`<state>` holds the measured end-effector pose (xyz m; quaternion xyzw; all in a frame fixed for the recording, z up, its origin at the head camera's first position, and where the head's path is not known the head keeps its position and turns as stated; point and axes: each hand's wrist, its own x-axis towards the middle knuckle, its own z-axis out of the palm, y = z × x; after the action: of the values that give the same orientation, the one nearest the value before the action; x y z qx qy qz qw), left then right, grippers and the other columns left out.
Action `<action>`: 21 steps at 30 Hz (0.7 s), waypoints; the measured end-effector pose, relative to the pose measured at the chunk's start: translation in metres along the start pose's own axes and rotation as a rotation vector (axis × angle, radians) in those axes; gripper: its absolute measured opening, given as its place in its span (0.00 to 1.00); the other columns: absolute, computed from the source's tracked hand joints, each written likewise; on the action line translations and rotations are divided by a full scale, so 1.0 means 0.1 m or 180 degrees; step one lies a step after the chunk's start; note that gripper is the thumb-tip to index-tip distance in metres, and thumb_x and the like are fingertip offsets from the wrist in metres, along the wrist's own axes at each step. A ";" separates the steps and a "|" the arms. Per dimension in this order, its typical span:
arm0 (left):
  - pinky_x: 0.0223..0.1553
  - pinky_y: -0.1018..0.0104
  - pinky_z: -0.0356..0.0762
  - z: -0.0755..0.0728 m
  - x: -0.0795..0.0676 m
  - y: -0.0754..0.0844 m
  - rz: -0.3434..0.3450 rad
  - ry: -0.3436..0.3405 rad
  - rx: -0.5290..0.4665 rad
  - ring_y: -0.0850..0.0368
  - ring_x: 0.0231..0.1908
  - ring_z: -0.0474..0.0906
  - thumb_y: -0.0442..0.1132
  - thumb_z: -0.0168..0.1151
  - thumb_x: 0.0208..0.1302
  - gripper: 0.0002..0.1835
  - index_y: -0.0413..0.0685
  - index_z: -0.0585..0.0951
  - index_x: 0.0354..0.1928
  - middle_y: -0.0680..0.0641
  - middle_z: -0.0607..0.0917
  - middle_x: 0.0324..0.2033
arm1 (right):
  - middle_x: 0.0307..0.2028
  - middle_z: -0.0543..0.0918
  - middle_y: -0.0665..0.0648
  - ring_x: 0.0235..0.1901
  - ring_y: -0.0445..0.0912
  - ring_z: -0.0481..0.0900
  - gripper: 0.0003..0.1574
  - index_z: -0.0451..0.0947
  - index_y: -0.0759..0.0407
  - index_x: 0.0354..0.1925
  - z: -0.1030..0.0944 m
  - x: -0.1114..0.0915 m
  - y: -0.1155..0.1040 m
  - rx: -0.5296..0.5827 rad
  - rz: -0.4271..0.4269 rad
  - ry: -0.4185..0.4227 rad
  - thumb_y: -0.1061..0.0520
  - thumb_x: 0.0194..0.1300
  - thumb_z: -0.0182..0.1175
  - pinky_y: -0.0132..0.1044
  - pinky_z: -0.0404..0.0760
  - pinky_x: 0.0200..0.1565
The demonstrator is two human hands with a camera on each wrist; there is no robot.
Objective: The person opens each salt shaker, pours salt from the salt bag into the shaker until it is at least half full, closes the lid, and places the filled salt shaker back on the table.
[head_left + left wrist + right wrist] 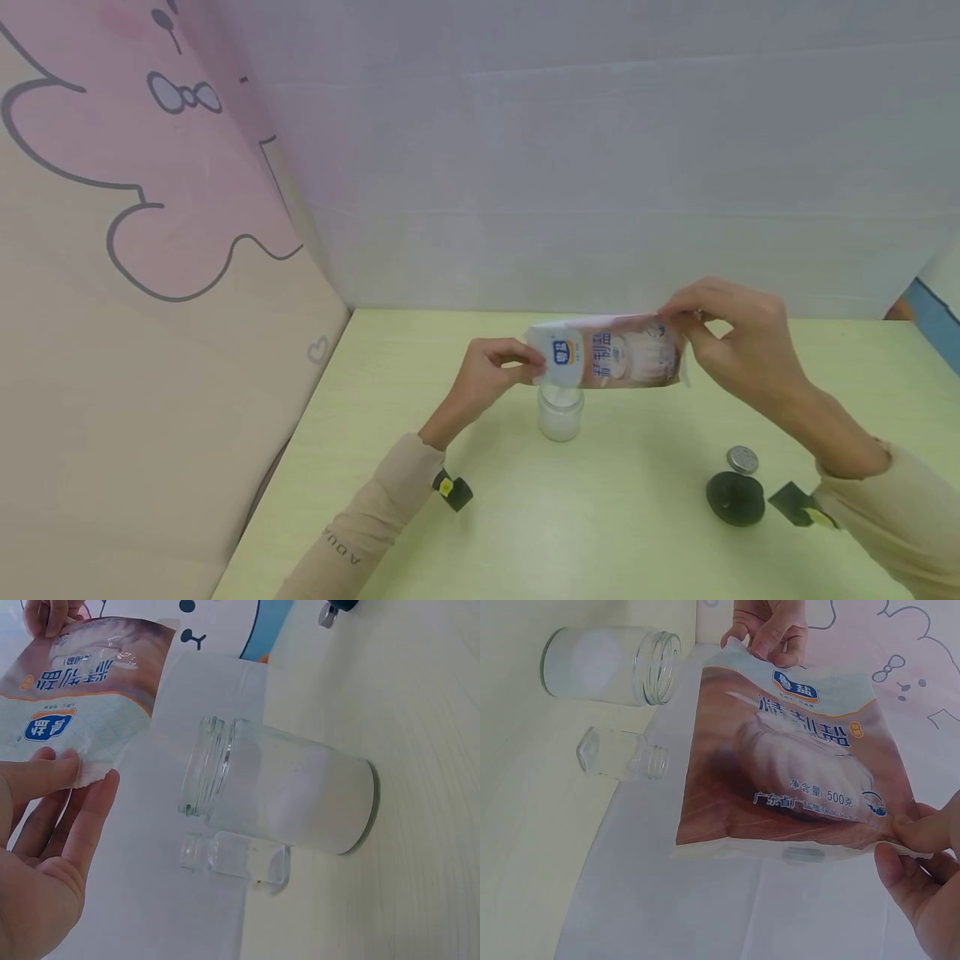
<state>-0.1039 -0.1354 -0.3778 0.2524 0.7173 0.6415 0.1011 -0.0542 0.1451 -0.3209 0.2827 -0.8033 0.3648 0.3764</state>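
A salt bag (618,354), printed in brown and pale blue, is held sideways above the table between both hands. The left hand (487,371) pinches its pale blue end, where the left wrist view shows a ragged edge. At the brown end, the right hand (738,337) grips a corner between thumb and fingers. Below the left end of the bag stands a glass jar (560,417) with white contents. Beside the jar, a small clear glass bottle (622,754) shows in both wrist views; from the head view it cannot be made out.
On the right of the pale yellow-green table (585,525) lie a round black lid (736,499) and a silver cap with holes (742,459). A white sheet (600,183) rises behind the table, and a panel with a pink cartoon (187,167) stands at left.
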 end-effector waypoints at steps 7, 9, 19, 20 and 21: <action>0.41 0.58 0.83 0.00 0.00 0.00 0.0010 0.0002 0.0013 0.52 0.42 0.82 0.22 0.63 0.56 0.05 0.27 0.82 0.36 0.37 0.85 0.37 | 0.26 0.83 0.53 0.29 0.33 0.76 0.20 0.83 0.63 0.26 0.00 -0.01 0.00 -0.0018 0.0010 0.0003 0.84 0.42 0.61 0.17 0.75 0.35; 0.41 0.58 0.83 0.00 -0.01 0.00 0.0010 0.0003 0.0013 0.52 0.42 0.82 0.22 0.63 0.56 0.05 0.27 0.82 0.36 0.37 0.85 0.37 | 0.26 0.83 0.53 0.29 0.33 0.76 0.20 0.83 0.63 0.26 0.01 -0.01 0.01 -0.0016 0.0007 0.0002 0.84 0.42 0.61 0.17 0.75 0.35; 0.40 0.57 0.83 0.00 0.00 -0.02 -0.0007 0.0010 -0.0022 0.52 0.42 0.82 0.22 0.63 0.55 0.05 0.27 0.82 0.36 0.38 0.85 0.36 | 0.24 0.83 0.56 0.29 0.32 0.76 0.20 0.83 0.64 0.24 0.03 -0.01 0.00 -0.0029 0.0006 0.0114 0.85 0.39 0.62 0.16 0.74 0.35; 0.40 0.57 0.83 0.01 0.00 -0.02 -0.0010 0.0013 -0.0020 0.53 0.41 0.82 0.22 0.63 0.55 0.05 0.27 0.82 0.35 0.38 0.85 0.36 | 0.24 0.83 0.56 0.29 0.31 0.75 0.20 0.83 0.64 0.24 0.03 -0.01 -0.01 -0.0039 -0.0001 0.0125 0.85 0.39 0.62 0.16 0.74 0.35; 0.40 0.57 0.83 0.01 0.00 -0.02 -0.0015 0.0014 -0.0020 0.53 0.41 0.82 0.22 0.64 0.55 0.05 0.28 0.82 0.35 0.38 0.85 0.36 | 0.24 0.83 0.57 0.29 0.31 0.75 0.20 0.83 0.64 0.24 0.03 0.00 -0.01 -0.0041 -0.0009 0.0128 0.85 0.38 0.62 0.16 0.74 0.35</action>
<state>-0.1040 -0.1350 -0.3799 0.2490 0.7162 0.6440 0.1017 -0.0542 0.1420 -0.3220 0.2741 -0.7975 0.3646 0.3949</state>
